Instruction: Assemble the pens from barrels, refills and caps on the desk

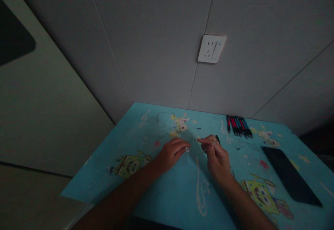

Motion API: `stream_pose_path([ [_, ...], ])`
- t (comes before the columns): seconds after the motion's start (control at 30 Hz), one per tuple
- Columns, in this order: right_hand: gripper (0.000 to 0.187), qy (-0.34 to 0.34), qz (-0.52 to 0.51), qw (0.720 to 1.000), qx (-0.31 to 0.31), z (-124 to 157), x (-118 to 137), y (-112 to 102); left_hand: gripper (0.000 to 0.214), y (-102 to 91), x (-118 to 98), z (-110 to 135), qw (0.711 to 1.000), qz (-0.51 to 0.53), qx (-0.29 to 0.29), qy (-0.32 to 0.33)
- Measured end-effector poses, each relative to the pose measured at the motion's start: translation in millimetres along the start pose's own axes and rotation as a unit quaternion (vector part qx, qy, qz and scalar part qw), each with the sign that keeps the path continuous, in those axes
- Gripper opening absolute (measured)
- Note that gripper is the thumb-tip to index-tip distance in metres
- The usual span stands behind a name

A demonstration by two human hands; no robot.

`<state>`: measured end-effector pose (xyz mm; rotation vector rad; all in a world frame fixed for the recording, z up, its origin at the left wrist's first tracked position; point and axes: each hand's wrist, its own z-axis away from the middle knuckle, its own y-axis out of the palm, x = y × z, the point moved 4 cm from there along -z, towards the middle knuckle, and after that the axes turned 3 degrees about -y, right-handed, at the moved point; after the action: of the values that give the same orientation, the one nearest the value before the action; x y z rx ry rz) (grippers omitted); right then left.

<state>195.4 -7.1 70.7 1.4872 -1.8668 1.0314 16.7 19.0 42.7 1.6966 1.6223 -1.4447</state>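
Both my hands rest near the middle of a blue cartoon-printed table cover (182, 195). My left hand (172, 153) is curled, its fingertips pinching a small white tube-like part (187, 149). My right hand (215, 155) is closed in a pinch around a thin dark pen-like piece (217, 140) with a small light part at the fingertips; I cannot make out exactly what it is. The two hands are a few centimetres apart.
A row of several red, blue and black pens (238, 125) lies at the back right of the table. A black flat slab (289, 176) lies at the right. A tiny dark part (198, 128) sits behind the hands. A white wall socket (211, 49) is above.
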Motion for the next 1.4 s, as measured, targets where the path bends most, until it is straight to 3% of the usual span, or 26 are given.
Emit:
stream_pose_path([
  [0.17, 0.025, -0.024, -0.046, 0.999, -0.016, 0.6, 5.9, 0.5, 0.026, 4.5, 0.4, 0.0, 1.000, 0.005, 0.020, -0.008],
  [0.4, 0.024, -0.029, 0.017, 0.999, 0.036, 1.7, 2.8, 7.6, 0.026, 8.1, 1.8, 1.7, 0.997, -0.053, 0.034, 0.033],
  [0.63, 0.018, 0.011, 0.038, 0.999, 0.027, 1.7, -4.8, 9.5, 0.023, 9.5, 5.2, 2.6, 0.991, -0.116, 0.033, 0.056],
  [0.87, 0.011, 0.036, 0.031, 0.995, -0.089, 2.4, -8.9, -5.8, 0.025, 9.9, 10.1, 1.1, 0.991, -0.122, 0.042, 0.030],
  [1.0, 0.009, 0.006, 0.027, 0.992, -0.123, 0.9, -4.5, -12.6, 0.025, 9.5, 10.6, 2.0, 0.992, -0.119, 0.037, 0.032],
  [1.23, 0.008, 0.048, 0.035, 0.995, -0.075, -0.8, -11.4, -11.3, 0.026, 9.8, 11.0, 2.8, 0.990, -0.134, 0.050, 0.021],
  [1.4, 0.017, 0.066, 0.048, 0.997, 0.018, -3.5, -14.2, 4.0, 0.027, 10.6, 10.2, 2.4, 0.989, -0.133, 0.057, 0.022],
])
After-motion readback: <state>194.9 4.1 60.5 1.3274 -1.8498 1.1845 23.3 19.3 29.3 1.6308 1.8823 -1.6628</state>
